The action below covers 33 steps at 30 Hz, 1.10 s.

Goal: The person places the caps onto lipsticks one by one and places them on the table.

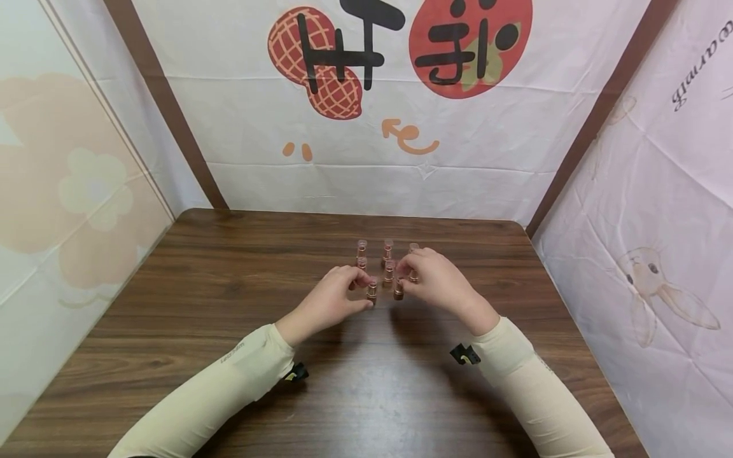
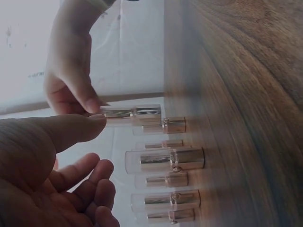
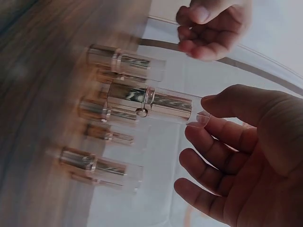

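My right hand (image 1: 438,283) pinches the clear cap end of a lipstick tube (image 3: 156,101) between thumb and fingertips. In the right wrist view its rose-gold base hangs above the tabletop. My left hand (image 1: 332,296) is to the left, beside a standing lipstick tube (image 1: 372,291), thumb and fingers apart around it in the head view. The left wrist view shows nothing between the thumb and loosely bent fingers of that hand, and the standing tube (image 2: 165,159) lies beyond them. Behind both hands several similar tubes (image 1: 389,273) stand in rows, partly hidden by the fingers.
The brown wooden table (image 1: 366,394) has a back edge near a white printed cloth (image 1: 366,184). More printed cloth (image 1: 647,273) hangs along the right side, and another cloth (image 1: 69,210) on the left.
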{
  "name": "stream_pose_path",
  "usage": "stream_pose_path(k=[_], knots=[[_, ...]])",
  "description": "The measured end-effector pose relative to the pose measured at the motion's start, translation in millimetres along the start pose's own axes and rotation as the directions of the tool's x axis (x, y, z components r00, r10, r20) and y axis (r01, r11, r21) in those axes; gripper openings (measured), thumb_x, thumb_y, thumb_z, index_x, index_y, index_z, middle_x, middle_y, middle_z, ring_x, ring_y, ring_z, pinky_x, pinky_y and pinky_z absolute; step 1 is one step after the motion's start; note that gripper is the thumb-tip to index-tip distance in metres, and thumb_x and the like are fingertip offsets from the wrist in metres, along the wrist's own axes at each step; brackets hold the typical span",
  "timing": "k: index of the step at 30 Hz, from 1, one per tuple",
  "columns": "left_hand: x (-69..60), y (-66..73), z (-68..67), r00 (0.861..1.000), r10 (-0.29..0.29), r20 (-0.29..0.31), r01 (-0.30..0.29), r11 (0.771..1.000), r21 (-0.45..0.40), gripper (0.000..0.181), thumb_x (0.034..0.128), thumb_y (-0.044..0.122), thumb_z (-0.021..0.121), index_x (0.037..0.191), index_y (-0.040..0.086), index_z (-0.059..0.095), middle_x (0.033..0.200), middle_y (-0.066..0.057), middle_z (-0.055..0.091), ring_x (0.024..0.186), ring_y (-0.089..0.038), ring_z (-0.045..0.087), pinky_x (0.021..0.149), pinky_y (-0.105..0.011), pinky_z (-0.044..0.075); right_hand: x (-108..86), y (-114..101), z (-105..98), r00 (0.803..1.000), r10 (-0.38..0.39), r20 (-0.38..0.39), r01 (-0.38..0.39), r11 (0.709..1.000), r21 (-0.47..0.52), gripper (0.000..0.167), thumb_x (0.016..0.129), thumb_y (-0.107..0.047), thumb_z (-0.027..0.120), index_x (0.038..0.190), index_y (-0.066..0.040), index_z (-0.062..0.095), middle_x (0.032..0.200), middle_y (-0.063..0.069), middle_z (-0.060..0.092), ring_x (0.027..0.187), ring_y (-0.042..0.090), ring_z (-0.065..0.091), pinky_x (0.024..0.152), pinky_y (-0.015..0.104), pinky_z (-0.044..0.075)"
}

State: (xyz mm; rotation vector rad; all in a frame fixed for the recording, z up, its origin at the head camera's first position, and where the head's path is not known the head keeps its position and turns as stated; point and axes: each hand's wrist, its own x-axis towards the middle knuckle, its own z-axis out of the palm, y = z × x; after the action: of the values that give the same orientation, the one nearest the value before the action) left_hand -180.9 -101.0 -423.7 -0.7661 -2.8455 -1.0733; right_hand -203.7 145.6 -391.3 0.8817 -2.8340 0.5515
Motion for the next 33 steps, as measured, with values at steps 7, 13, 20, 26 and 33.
stream_pose_path(k=[7,13,20,26,33], knots=[[-1.6,-2.0,1.6,1.000,0.011,0.006,-0.011,1.000,-0.007,0.036,0.0837,0.019,0.086,0.113,0.006,0.070,0.108,-0.007,0.069,0.102,-0.025,0.060,0.091,-0.042,0.049,-0.5,9.4,12.3,0.999,0.035,0.029,-0.034,0.999,-0.030,0.016,0.089,-0.021,0.077,0.103,-0.015,0.074,0.097,-0.003,0.068,0.092,0.015,0.060,0.083,0.036,0.052],[-2.4,-2.6,2.5,1.000,0.021,-0.002,-0.021,1.000,-0.008,0.036,0.0834,0.019,0.086,0.113,0.006,0.070,0.109,-0.007,0.069,0.102,-0.024,0.059,0.091,-0.041,0.049,-1.0,14.2,18.4,0.999,0.035,0.031,-0.033,0.999,-0.036,0.015,0.088,-0.020,0.076,0.102,-0.015,0.073,0.096,-0.003,0.068,0.091,0.016,0.060,0.081,0.037,0.052],[-3.0,-2.8,4.8,0.999,0.034,-0.021,-0.034,0.999,0.011,0.035,0.0832,0.019,0.086,0.112,0.008,0.070,0.108,-0.004,0.068,0.102,-0.025,0.059,0.091,-0.041,0.048,-1.4,17.1,24.0,0.999,0.031,0.026,-0.030,0.999,-0.040,0.011,0.088,-0.020,0.076,0.097,-0.016,0.072,0.089,-0.006,0.065,0.085,0.015,0.056,0.076,0.035,0.049],[-3.3,-2.6,5.2,0.999,0.035,-0.029,-0.035,0.999,0.030,0.034,0.0830,0.020,0.086,0.111,0.009,0.070,0.107,-0.001,0.068,0.103,-0.023,0.059,0.092,-0.040,0.048,-2.2,18.6,27.1,0.999,0.040,0.037,-0.038,0.998,-0.044,0.010,0.088,-0.020,0.076,0.097,-0.016,0.072,0.087,-0.007,0.064,0.083,0.014,0.055,0.075,0.035,0.048],[-4.8,0.6,3.6,0.999,0.027,-0.018,-0.027,0.999,0.038,0.034,0.0838,0.020,0.086,0.112,0.008,0.070,0.108,-0.004,0.068,0.103,-0.024,0.058,0.093,-0.041,0.048,-2.9,18.8,29.0,0.999,0.041,0.036,-0.039,0.998,-0.050,0.011,0.087,-0.019,0.077,0.097,-0.016,0.072,0.088,-0.006,0.065,0.084,0.015,0.056,0.076,0.036,0.049]])
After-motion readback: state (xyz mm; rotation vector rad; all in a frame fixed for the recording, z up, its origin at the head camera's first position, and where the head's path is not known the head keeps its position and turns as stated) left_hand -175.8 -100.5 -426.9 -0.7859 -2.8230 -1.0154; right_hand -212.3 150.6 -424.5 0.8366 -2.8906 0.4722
